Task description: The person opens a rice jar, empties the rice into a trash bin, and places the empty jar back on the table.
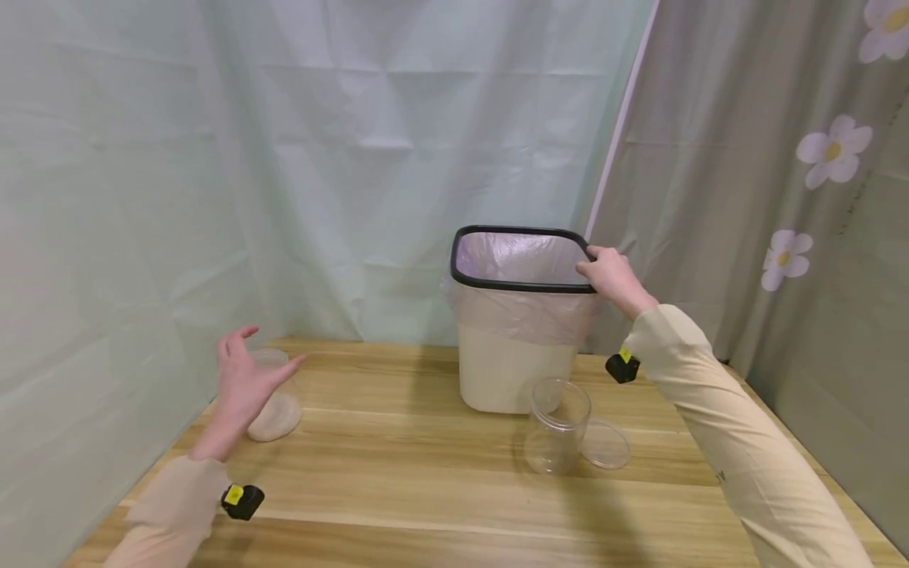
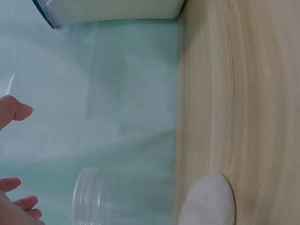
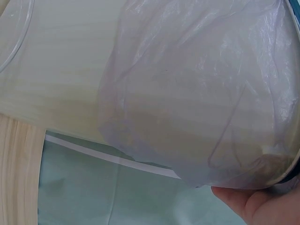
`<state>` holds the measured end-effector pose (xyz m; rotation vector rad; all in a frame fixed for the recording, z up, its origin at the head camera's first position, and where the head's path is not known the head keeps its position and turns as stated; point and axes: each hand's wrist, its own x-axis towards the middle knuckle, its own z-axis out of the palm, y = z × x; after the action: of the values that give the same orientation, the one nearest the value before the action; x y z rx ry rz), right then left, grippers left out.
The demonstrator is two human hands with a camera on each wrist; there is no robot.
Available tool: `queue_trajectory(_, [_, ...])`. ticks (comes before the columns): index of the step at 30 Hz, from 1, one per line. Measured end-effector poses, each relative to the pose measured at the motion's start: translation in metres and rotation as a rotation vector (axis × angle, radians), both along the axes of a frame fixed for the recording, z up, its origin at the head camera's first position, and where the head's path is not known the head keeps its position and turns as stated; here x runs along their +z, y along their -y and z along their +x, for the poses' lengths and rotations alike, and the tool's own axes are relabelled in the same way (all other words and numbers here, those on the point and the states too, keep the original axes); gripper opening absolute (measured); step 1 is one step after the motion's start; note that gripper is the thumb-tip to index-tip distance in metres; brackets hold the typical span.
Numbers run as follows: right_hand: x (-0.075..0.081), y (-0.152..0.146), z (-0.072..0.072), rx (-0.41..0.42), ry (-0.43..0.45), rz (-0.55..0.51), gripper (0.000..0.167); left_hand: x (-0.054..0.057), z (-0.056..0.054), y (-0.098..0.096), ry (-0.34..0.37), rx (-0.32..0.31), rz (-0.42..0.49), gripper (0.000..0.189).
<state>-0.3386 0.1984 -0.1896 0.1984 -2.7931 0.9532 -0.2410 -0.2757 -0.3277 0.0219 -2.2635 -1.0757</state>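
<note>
My right hand [image 1: 616, 278] grips the right side of the black rim [image 1: 525, 285] of a cream trash bin [image 1: 497, 371]. A thin translucent bag [image 3: 187, 93] lines the bin and hangs over its outside. My left hand [image 1: 245, 383] is raised above the table's left side, thumb and fingers spread wide around nothing. Close behind it stands a clear jar [image 2: 126, 197], partly hidden by the hand in the head view. A pale, whitish rounded piece [image 1: 275, 418] lies on the table beside that jar; its kind is unclear.
A second clear jar [image 1: 557, 434] stands upright in front of the bin. A round clear lid [image 1: 606, 444] lies flat to its right. Pale curtains [image 1: 355, 158] hang behind the wooden table [image 1: 398, 481].
</note>
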Motion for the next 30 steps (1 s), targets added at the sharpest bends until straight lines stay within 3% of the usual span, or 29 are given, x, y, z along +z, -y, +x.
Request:
queue_trajectory(5, [-0.001,0.0,0.0,-0.004,0.0,-0.006,0.056,-0.003,0.003,0.013,0.023,0.039,0.03,0.083])
queue_trajectory(11, [0.0,0.001,0.001,-0.003,-0.004,0.002,0.055,-0.009,0.01,0.027,0.108,0.048,0.086,0.094])
queue_trajectory(14, [0.0,0.002,0.001,0.0,-0.009,0.004,0.055,-0.017,0.009,0.034,0.106,0.055,0.124,0.096])
queue_trajectory(17, [0.001,0.002,0.002,0.002,-0.004,-0.002,0.055,-0.042,-0.009,0.055,0.092,0.077,0.131,0.1])
queue_trajectory(22, [0.001,0.002,0.004,0.001,0.012,-0.012,0.055,-0.106,-0.053,0.108,0.104,0.105,0.09,0.11])
queue_trajectory(24, [0.0,0.002,0.004,-0.001,0.01,-0.009,0.055,-0.123,-0.064,0.121,0.12,0.097,0.092,0.112])
queue_trajectory(27, [0.001,0.002,0.004,-0.006,0.012,-0.01,0.055,-0.137,-0.069,0.127,0.169,0.088,0.121,0.115])
queue_trajectory(30, [0.001,0.002,0.003,-0.008,0.012,-0.003,0.056,-0.133,-0.061,0.12,0.217,0.065,0.139,0.116])
